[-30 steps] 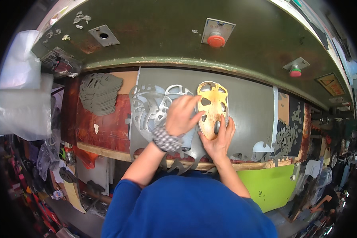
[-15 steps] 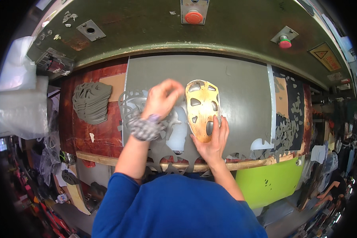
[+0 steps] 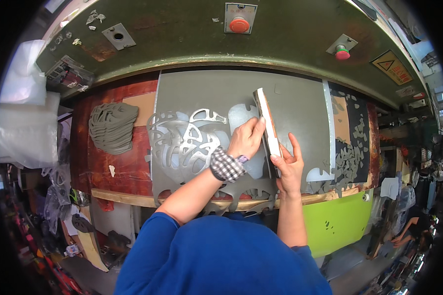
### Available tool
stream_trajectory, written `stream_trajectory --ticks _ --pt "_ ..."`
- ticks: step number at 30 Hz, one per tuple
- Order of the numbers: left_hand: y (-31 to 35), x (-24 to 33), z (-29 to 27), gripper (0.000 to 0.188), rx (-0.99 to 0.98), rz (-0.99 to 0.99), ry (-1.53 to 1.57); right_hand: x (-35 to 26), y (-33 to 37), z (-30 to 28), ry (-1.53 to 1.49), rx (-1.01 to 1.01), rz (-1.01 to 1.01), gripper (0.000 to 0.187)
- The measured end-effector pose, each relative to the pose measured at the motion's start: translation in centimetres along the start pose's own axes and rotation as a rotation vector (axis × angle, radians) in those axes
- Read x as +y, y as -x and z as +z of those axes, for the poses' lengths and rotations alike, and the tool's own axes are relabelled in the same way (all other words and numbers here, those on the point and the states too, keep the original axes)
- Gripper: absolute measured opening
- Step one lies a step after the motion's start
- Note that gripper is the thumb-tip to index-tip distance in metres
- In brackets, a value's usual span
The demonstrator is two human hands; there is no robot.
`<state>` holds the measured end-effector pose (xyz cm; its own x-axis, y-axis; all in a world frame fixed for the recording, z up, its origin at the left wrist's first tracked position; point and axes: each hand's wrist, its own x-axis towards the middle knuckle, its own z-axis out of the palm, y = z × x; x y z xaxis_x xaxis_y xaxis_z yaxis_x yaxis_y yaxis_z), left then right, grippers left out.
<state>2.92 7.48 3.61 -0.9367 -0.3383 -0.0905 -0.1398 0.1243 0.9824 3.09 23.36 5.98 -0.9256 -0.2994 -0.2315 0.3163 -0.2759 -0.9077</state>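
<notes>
While the sole-shaped cutting die (image 3: pixel 269 125) stands tipped on edge between my hands, my curled left hand (image 3: pixel 246 140) touches its left side, pinch unclear; my right hand (image 3: pixel 289 172) grips its near end, forefinger spread.

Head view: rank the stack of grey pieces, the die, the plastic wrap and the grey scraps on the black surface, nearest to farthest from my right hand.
1. Die: touching the right hand.
2. Scraps: to the right.
3. Stack: left.
4. Plastic wrap: farther left.
</notes>
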Motion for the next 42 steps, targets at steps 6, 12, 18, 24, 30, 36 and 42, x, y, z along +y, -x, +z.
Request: stream_trajectory --ticks 6,12,18,24,30,36,42 --pt "0.2 -2.0 -2.8 0.031 0.143 0.126 -0.605 -0.7 -1.8 -3.8 -0.556 -0.03 0.084 0.055" --pt "1.2 -4.2 -7.2 0.032 0.136 0.071 -0.774 -2.6 1.8 -9.8 -0.381 0.209 -0.227 0.068" --pt "2.1 -0.4 -8.4 0.031 -0.031 0.082 -0.391 -4.6 5.4 -17.8 -1.248 0.282 -0.239 0.086" --pt "5.7 6.2 -11.4 0.026 -0.266 0.252 -0.298 -2.5 7.9 -22.5 -1.319 0.512 -0.346 0.081" --pt "4.1 8.5 -13.3 0.03 -0.138 0.093 0.043 -2.9 7.7 -22.0 -1.465 0.487 -0.326 0.082" --pt "2.0 0.9 -12.8 0.029 -0.182 -0.016 -0.753 -3.4 7.0 -19.3 -0.816 0.632 -0.337 0.075" --pt "4.0 -0.7 -10.9 0.033 -0.128 -0.099 -0.459 -2.7 6.4 -12.5 0.36 0.596 -0.386 0.058"
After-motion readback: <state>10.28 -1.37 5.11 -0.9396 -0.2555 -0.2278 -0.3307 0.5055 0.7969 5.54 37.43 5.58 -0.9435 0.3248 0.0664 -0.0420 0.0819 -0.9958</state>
